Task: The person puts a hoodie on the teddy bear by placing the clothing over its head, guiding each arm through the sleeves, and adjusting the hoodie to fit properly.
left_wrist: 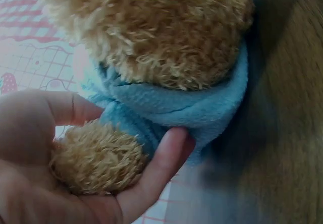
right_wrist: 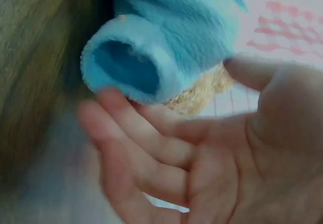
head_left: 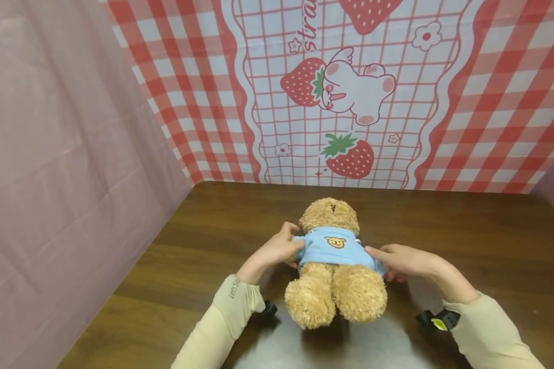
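A tan plush teddy bear (head_left: 311,294) lies on its back on the table, wearing a light blue shirt (head_left: 320,251) with a small bear-face patch. My left hand (head_left: 279,248) grips the bear's arm on the left; in the left wrist view its furry paw (left_wrist: 98,158) sits between thumb and fingers. At the other side, my right hand (head_left: 408,261) touches the shirt with its thumb. Its loosely bent fingers lie at the cuff of a sleeve (right_wrist: 169,57), whose opening shows only blue lining and no paw. Tan fur shows just beside that sleeve.
The brown wooden table (head_left: 166,246) extends around the bear. Behind it hangs a red-and-white checked cloth (head_left: 267,102) with strawberries, and a pink curtain (head_left: 74,154) hangs at the left. Black wrist-camera mounts (head_left: 435,320) protrude by the sleeves of both arms.
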Available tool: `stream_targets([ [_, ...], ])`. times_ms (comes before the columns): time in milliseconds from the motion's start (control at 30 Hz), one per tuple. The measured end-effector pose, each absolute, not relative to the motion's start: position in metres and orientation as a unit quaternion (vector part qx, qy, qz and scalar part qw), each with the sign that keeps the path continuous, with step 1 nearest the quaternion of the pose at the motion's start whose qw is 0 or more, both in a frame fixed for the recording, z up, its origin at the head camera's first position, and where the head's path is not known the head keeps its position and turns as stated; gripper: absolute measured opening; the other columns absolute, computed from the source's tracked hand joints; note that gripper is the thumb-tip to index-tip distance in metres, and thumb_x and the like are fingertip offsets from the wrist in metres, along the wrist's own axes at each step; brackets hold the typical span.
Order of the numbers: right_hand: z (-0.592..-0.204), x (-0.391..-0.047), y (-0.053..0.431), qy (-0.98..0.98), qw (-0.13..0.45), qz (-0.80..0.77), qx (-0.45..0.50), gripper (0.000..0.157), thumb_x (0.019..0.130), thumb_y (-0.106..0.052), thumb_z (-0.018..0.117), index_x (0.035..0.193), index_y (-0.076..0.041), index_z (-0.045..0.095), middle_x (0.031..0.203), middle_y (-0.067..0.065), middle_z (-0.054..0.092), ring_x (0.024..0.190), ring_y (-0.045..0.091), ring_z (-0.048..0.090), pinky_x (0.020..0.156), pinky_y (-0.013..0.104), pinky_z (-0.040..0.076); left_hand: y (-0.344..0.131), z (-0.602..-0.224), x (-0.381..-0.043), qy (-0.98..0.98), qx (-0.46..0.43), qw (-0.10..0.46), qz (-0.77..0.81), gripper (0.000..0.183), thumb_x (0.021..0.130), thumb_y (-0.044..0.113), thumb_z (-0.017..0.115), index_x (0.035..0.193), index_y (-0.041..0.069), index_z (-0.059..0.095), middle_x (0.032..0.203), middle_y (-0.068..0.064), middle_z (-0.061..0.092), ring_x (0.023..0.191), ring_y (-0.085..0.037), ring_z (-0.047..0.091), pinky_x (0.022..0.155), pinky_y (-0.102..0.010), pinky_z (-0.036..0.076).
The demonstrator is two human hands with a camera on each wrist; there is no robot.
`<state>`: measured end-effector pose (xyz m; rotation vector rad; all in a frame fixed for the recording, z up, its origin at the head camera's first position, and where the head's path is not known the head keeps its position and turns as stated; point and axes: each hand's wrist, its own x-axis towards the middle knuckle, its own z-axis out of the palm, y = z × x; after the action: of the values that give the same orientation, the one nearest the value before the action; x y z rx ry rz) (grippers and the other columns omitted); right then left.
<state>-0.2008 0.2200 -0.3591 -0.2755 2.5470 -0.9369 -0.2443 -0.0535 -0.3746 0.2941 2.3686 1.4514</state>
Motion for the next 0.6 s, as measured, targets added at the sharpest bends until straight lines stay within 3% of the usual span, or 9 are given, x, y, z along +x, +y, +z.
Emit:
stream_targets([
  [67,-0.362,-0.202,0.221,0.89,0.266,-0.362,-0.079,0.061,0.094,-0.052,0.033,0.082,0.003,0.06,0.065,0.006,0.059,0.06,0.015,0.055,0.054,0.029,0.045,-0.056,-0.374,-0.244,0.85,0.121,0.177,0.481,0.034,0.085,0.019,0.051,0.114,0.002,0.048,0.091,-0.013,0.055,0.065,-0.019,0.058,0.057,-0.03,0.053],
  [133,-0.365,-0.205,0.222,0.871,0.282,-0.395,-0.069,0.062,0.094,-0.051,0.034,0.085,0.006,0.059,0.065,0.005,0.059,0.061,0.013,0.056,0.055,0.029,0.047,-0.058,-0.373,-0.244,0.858,0.14,0.174,0.463,0.026,0.089,0.023,0.05,0.101,0.001,0.057,0.082,-0.01,0.056,0.062,-0.017,0.061,0.057,-0.029,0.053],
  [300,-0.367,-0.212,0.222,0.848,0.202,-0.481,-0.09,0.056,0.092,-0.038,0.049,0.121,0.009,0.041,0.099,0.014,0.058,0.083,0.012,0.057,0.074,0.034,0.05,-0.058,-0.369,-0.242,0.838,0.149,0.185,0.492,0.022,0.093,0.017,0.049,0.078,0.001,0.056,0.069,-0.005,0.051,0.059,-0.017,0.061,0.059,-0.032,0.054],
  [400,-0.367,-0.213,0.221,0.837,0.171,-0.509,-0.102,0.058,0.091,-0.033,0.054,0.129,0.006,0.036,0.116,0.022,0.052,0.093,0.015,0.056,0.082,0.037,0.047,-0.059,-0.366,-0.241,0.853,0.152,0.183,0.465,0.021,0.092,0.017,0.049,0.077,0.003,0.055,0.069,-0.004,0.05,0.059,-0.014,0.058,0.059,-0.03,0.053],
  [500,-0.367,-0.212,0.218,0.836,0.17,-0.511,-0.109,0.063,0.088,-0.033,0.058,0.133,0.002,0.033,0.125,0.025,0.046,0.103,0.023,0.053,0.084,0.038,0.045,-0.06,-0.361,-0.238,0.906,0.168,0.146,0.359,0.021,0.091,0.023,0.048,0.081,0.007,0.057,0.069,-0.003,0.053,0.061,-0.014,0.055,0.061,-0.028,0.049],
  [600,-0.367,-0.21,0.212,0.84,0.16,-0.503,-0.125,0.067,0.086,-0.033,0.061,0.136,0.001,0.031,0.129,0.026,0.041,0.113,0.031,0.046,0.085,0.038,0.044,-0.058,-0.355,-0.231,0.946,0.195,0.072,0.249,0.024,0.09,0.025,0.045,0.087,0.008,0.061,0.077,-0.005,0.059,0.074,-0.019,0.056,0.071,-0.031,0.045],
])
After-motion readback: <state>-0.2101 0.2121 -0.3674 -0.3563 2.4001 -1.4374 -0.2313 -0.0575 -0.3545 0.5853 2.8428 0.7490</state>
